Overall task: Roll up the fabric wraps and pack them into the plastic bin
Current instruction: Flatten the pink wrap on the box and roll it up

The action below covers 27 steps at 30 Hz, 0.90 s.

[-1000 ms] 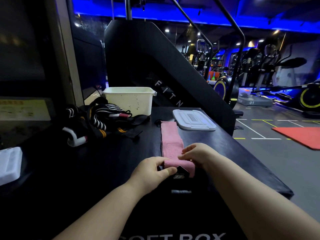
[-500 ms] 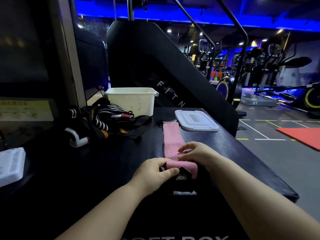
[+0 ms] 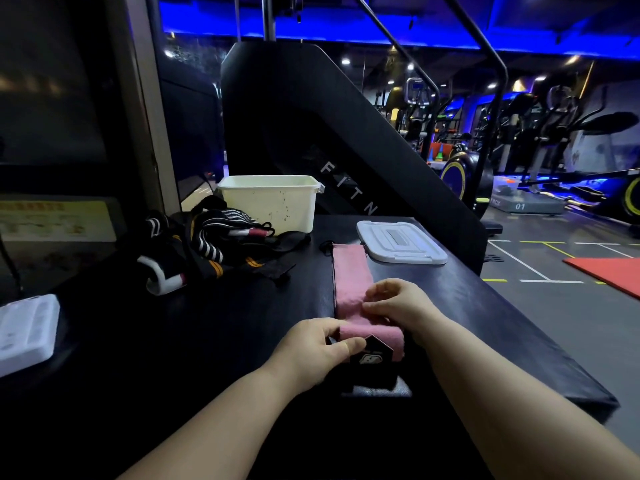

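**Pink wrap, roll barely begun**

L hand (image 3: 311, 351) fingers pinch the rolled near end of the pink wrap (image 3: 351, 282), and R hand (image 3: 401, 306) pinches it just behind. The flat strip runs straight away across the black table (image 3: 242, 323), so roll fwd. Count: 1 pink wrap, 1 bin (image 3: 270, 199) far left, nearer L hand, 1 lid (image 3: 401, 242). The dark wraps pile (image 3: 207, 244) I can't count.

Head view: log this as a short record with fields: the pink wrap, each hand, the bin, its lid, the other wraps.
pink wrap: near end rolled, rest flat on the black table
left hand: grips the rolled end
right hand: pinches the wrap just beyond the roll
plastic bin: open, far side of table, contents hidden
lid: off, flat beside the wrap's far end
other wraps: dark unrolled pile left of the bin
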Motion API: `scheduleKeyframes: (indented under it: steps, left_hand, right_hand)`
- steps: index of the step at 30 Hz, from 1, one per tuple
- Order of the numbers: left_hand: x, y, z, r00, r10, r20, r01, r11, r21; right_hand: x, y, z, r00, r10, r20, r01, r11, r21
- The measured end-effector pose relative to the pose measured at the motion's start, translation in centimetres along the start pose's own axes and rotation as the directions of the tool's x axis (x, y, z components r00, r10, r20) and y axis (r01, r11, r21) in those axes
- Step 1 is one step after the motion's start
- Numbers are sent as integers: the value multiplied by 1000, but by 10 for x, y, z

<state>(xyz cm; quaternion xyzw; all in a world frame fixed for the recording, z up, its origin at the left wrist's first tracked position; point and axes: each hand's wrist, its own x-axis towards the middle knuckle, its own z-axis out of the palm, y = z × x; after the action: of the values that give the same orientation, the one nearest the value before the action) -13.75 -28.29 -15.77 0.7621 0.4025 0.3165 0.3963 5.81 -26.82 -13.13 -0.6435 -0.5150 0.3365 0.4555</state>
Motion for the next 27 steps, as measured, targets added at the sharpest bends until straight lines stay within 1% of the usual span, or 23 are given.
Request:
scheduleKeyframes:
  steps: [3,7,8,10,13,15,17,20,24,27]
  left_hand:
    - [2,-1,1,1000,-1,2,1,1000,-12]
    - [4,-4,3,1000,11,8,-11,1000,-7]
    - [5,-4,3,1000,21,6,-21,1000,-5]
    - [5,-5,4,999,33,5,-33,999,10]
    - [5,-6,4,999,41,10,-41,999,11]
    - [6,-6,4,999,43,6,-43,999,7]
    - [7,-6,4,999,47,12,-47,999,9]
    - [8,-6,3,999,39,14,-39,999,4]
    - [9,-9,3,999,25,23,-25,1000,4]
    - [10,-9,2,1000,10,20,-10,1000,2]
  right_hand:
    - [6,4,-3,1000,15,9,-15,997,-74]
    - [6,1,-8,997,45,56,-35,986,-163]
    - [6,0,-9,997,44,68,-33,988,-151]
    - [5,-1,-7,995,51,85,-46,997,-63]
    - [7,-3,-6,990,102,94,-107,993,45]
    - [7,-5,-6,984,129,120,-139,987,80]
    - [8,-6,-5,988,104,115,-114,990,78]
    - [15,-5,-1,999,25,35,-26,999,20]
    - [23,2,6,1000,1,-4,-1,1000,-20]
    - [24,1,7,1000,-9,-6,8,1000,-30]
